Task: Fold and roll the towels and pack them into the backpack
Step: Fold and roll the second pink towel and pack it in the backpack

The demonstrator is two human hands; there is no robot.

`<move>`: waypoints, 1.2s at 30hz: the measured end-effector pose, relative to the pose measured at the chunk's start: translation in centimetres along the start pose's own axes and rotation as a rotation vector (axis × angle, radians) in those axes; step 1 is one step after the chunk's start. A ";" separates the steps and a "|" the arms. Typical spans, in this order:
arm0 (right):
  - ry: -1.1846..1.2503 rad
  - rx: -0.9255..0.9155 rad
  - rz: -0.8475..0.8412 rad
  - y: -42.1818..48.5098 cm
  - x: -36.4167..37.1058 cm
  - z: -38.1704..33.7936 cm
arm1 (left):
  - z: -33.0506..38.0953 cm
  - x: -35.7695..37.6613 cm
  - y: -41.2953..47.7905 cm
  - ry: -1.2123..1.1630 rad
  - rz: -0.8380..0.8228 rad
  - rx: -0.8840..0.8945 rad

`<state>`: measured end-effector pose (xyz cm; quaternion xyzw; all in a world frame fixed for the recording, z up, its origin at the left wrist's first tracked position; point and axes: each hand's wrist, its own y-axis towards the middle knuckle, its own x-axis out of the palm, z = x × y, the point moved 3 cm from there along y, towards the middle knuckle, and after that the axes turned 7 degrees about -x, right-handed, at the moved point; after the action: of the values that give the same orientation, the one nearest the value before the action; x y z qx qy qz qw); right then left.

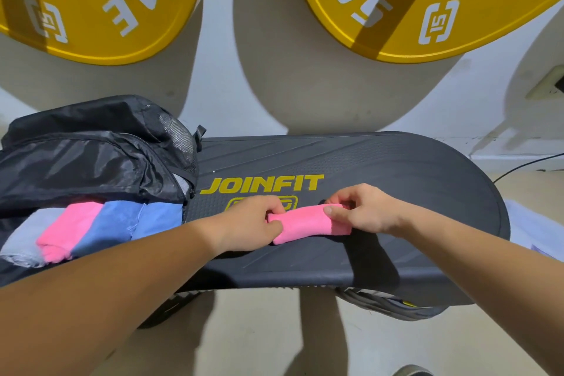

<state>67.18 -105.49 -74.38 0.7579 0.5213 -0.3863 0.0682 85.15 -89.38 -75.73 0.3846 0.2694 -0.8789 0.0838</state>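
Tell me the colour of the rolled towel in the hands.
Pink; the rolled towel shows in the head view.

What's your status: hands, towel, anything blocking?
Hands: left hand and right hand pinch the pink towel roll, one per end, on the JOINFIT step platform. Open backpack holds rolled towels. Nothing between roll and backpack.

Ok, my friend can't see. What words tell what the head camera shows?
A left hand and right hand grip the ends of a rolled pink cloth towel on a dark grey plastic exercise step. Left of it, an open black nylon backpack holds grey, pink and blue rolled towels. Two yellow round weight plates are behind.
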 end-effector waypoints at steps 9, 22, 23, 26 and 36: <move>-0.124 0.109 -0.183 -0.4 0.7 -0.8 | 0.7 1.1 -1.3 0.045 0.003 0.130; -0.085 0.079 -0.163 -0.5 0.9 -1.6 | 2.4 1.8 -1.5 0.054 0.005 0.139; -0.092 0.078 -0.156 -0.5 0.9 -1.6 | 2.5 1.8 -1.6 0.089 0.022 0.166; -0.061 0.069 -0.148 -0.6 1.0 -1.7 | 3.2 1.8 -1.9 0.160 0.070 0.235; -0.375 -0.239 -0.123 -1.9 1.8 -9.0 | 4.6 -4.4 -6.3 0.361 0.097 0.359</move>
<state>70.45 -98.75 -68.79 0.6261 0.5868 -0.4594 0.2294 83.09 -86.84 -67.46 0.5565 0.1008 -0.8247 0.0064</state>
